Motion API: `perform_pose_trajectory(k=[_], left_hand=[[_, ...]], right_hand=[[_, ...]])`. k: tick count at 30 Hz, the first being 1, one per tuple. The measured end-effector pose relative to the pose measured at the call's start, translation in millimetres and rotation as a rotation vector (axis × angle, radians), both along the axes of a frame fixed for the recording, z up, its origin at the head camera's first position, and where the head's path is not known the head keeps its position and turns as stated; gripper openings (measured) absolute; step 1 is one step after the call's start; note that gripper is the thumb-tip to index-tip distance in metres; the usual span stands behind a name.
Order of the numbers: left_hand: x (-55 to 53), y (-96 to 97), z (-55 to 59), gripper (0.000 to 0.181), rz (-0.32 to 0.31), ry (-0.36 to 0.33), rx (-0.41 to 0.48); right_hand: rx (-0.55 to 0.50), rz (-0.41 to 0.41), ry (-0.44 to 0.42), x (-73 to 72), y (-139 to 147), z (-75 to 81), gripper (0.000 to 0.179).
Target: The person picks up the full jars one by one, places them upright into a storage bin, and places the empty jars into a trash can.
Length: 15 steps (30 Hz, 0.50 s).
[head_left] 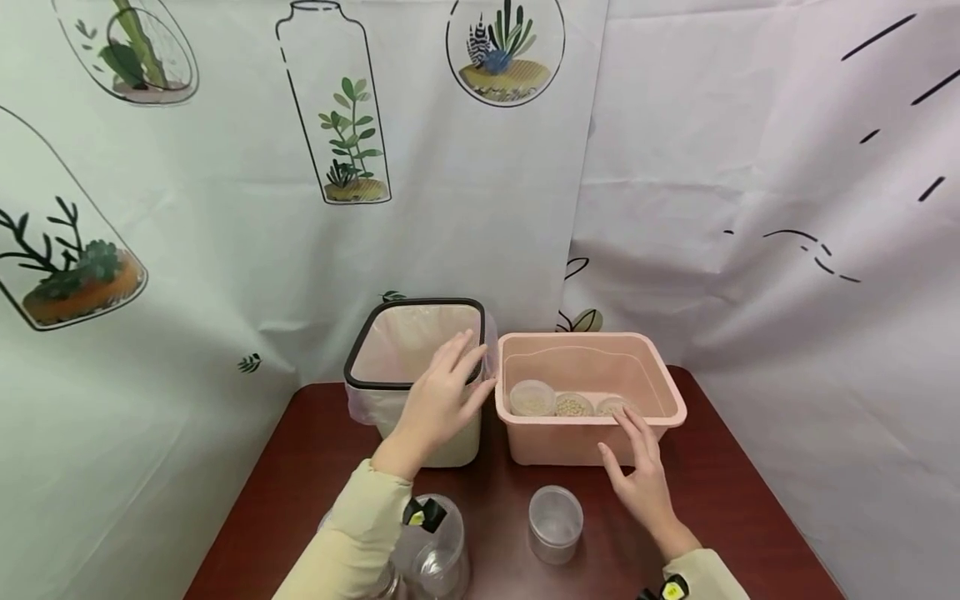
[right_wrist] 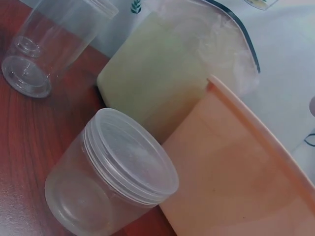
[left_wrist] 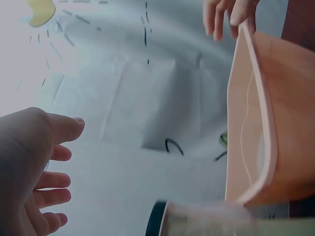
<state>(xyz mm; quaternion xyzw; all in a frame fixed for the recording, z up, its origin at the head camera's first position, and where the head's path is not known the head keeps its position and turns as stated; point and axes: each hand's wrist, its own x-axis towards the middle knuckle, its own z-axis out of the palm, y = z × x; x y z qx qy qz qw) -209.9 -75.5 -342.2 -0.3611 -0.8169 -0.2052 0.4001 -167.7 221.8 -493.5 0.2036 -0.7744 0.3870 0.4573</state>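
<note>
My left hand (head_left: 446, 392) hangs over the front right corner of the lined waste bin (head_left: 442, 429), its fingers extended and holding nothing. In the left wrist view its thumb and fingers stand apart. My right hand (head_left: 641, 479) is at the front right of the pink plastic tub (head_left: 585, 442), with fingertips right at the rim and nothing in its grasp. Inside the tub are three small round clear containers, one of beige grains or beans (head_left: 573, 406). A clear lidded jar (head_left: 555, 525) stands on the table just in front of the tub.
Taller clear jars (head_left: 435, 554) stand at the front left, partly covered by my left sleeve (head_left: 352, 533). Bin and tub stand side by side at the back of the dark red table (head_left: 262, 500). A printed white cloth (head_left: 465, 225) hangs behind.
</note>
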Motion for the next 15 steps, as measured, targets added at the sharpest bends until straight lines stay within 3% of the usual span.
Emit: perform_pose_trajectory(k=[7, 15], left_hand=[[1.7, -39.9, -2.5, 0.048, 0.077, -0.046, 0.009], [5.5, -75.1, -10.0, 0.047, 0.183, -0.118, 0.024]], right_hand=[[0.026, 0.038, -0.026, 1.1, -9.5, -7.8, 0.052], [0.051, 0.102, -0.090, 12.1, -19.4, -22.4, 0.044]])
